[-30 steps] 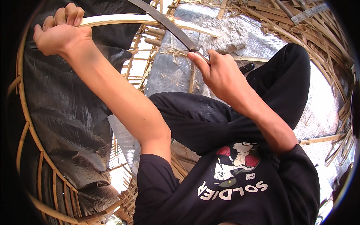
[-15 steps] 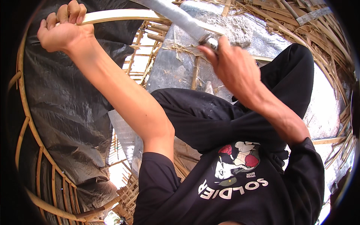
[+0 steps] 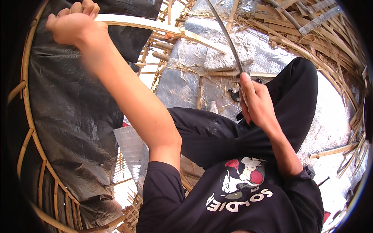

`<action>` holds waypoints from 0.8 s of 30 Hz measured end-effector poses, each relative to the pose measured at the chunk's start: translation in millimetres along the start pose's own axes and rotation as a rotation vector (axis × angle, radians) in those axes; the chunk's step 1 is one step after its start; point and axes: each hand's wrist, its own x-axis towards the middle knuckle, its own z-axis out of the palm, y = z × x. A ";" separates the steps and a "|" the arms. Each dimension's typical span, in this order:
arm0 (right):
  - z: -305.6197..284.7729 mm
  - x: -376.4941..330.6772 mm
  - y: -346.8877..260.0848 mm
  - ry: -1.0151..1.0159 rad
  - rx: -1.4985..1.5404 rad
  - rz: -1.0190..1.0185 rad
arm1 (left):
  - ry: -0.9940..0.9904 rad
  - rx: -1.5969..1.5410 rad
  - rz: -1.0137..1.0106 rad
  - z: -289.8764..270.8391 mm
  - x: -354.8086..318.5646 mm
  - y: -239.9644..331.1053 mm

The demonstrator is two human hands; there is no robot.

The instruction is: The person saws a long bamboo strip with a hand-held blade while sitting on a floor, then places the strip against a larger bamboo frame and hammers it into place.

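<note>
At the upper left, my left hand is closed round one end of a pale bamboo strip. The strip stretches rightward from my fist, and its free end lies over a rough stone block. My right hand grips the handle of a long machete in front of my bent knee. Its blade points up and away, turned so that mostly its thin edge shows. The blade is to the right of the strip's end, with a small gap between them in view.
Bamboo offcuts are heaped at the far right. A black plastic sheet hangs on the left behind a curved bamboo frame. My crossed legs fill the middle, and silvery sheeting covers the ground beyond them.
My right hand has come down and to the right with the machete, and the blade has turned from its flat side toward edge-on. My left hand has shifted slightly right with the strip.
</note>
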 end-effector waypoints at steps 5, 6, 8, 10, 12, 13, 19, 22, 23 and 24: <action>2.0 -47.4 -30.0 -0.120 0.151 0.035 | 0.107 -0.086 -0.045 12.9 14.5 -13.8; 1.9 -53.6 -32.5 -0.125 0.141 0.026 | 0.206 -0.108 -0.022 42.2 -4.8 -2.1; 1.6 -64.8 -35.7 -0.144 0.135 -0.115 | 0.247 -0.129 -0.019 58.9 -15.3 10.0; 7.3 -63.6 -30.0 -0.168 0.130 -0.160 | 0.302 -0.094 -0.057 62.1 -13.9 19.7; 18.2 -54.4 -18.6 0.034 -0.032 -0.209 | 0.305 -0.119 -0.082 68.3 -13.1 21.6; 14.1 -44.9 -13.6 -0.012 -0.167 -0.090 | 0.302 -0.132 -0.102 69.7 -13.0 21.7; 19.5 -32.7 -6.9 0.005 -0.324 -0.045 | 0.158 -0.234 -0.100 48.1 -5.9 0.4; 22.5 -31.1 -9.7 0.078 -0.424 -0.209 | 0.133 -0.254 -0.107 36.4 9.5 -7.6; 23.4 -32.1 -14.0 0.094 -0.462 -0.202 | 0.113 -0.256 -0.119 30.2 11.9 -9.1; 24.7 -33.1 -16.0 0.109 -0.500 -0.195 | 0.117 -0.253 -0.120 23.6 13.0 -11.6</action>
